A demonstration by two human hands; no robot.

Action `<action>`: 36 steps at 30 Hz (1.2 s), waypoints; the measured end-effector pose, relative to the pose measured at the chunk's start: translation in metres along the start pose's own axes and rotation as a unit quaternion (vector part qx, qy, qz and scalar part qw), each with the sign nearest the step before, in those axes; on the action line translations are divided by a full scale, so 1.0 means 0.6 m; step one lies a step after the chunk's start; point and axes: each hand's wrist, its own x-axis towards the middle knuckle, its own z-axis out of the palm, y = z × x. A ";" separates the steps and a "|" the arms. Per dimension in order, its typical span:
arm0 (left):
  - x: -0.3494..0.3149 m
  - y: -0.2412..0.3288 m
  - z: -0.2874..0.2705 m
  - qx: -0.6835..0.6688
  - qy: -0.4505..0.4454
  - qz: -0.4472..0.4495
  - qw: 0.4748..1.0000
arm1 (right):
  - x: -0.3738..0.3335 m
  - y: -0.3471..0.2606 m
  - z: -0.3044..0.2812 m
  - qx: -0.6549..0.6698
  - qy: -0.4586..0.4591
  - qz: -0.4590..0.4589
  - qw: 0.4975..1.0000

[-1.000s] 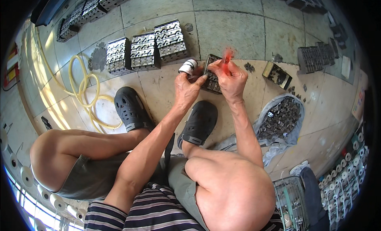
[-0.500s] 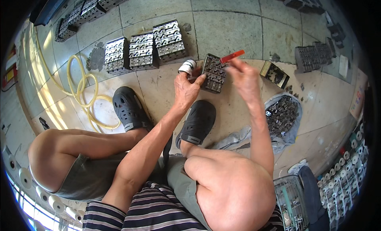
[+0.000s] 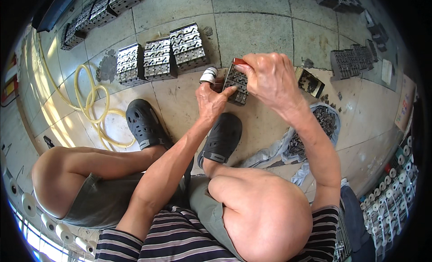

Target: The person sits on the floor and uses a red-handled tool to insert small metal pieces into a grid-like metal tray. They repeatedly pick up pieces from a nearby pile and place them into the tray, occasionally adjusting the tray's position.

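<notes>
My left hand (image 3: 210, 102) grips a dark metal block (image 3: 238, 99) by its left side, thumb on the top face. The block has rows of slots and holes and sits on the floor past my right shoe. A white wrapping (image 3: 208, 76) with a dark band covers what seems to be a finger of this hand. Closed above the block's far right part, my right hand (image 3: 270, 79) holds a red stick-like tool (image 3: 239, 61). Only one red end shows beyond the fingers; whether it touches the block I cannot tell.
Silvery metal blocks (image 3: 158, 59) stand left beyond the shoes (image 3: 145, 123). A yellow hose (image 3: 107, 106) lies coiled left. On the right are a small box (image 3: 310, 83) of dark bits, a cloth bag (image 3: 334, 122) of small metal pieces and grey blocks (image 3: 353, 61).
My right hand has moved left over the block, and the red tool is now mostly hidden in its grasp. The left hand keeps its hold on the block.
</notes>
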 end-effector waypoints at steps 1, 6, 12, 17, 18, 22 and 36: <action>0.000 0.001 0.000 0.012 0.001 -0.007 1.000 | 0.007 0.008 -0.002 0.010 -0.010 0.002 1.000; 0.002 -0.004 0.003 0.003 -0.026 -0.035 0.999 | 0.073 0.077 0.029 0.246 -0.272 -0.011 0.930; 0.005 -0.011 0.013 0.063 -0.015 -0.011 0.998 | 0.052 0.081 0.066 0.513 -0.204 0.088 0.829; -0.005 -0.007 0.028 0.000 0.009 -0.019 1.000 | 0.037 0.064 0.069 0.531 -0.124 0.096 0.833; -0.006 -0.007 0.031 -0.009 0.011 -0.028 1.000 | 0.037 0.064 0.068 0.525 -0.124 0.094 0.837; -0.006 -0.010 0.038 0.014 0.025 -0.027 0.999 | 0.033 0.062 0.072 0.517 -0.105 0.123 0.841; -0.016 -0.025 0.066 0.023 0.069 -0.042 0.996 | 0.011 0.040 0.105 0.624 0.051 0.229 0.745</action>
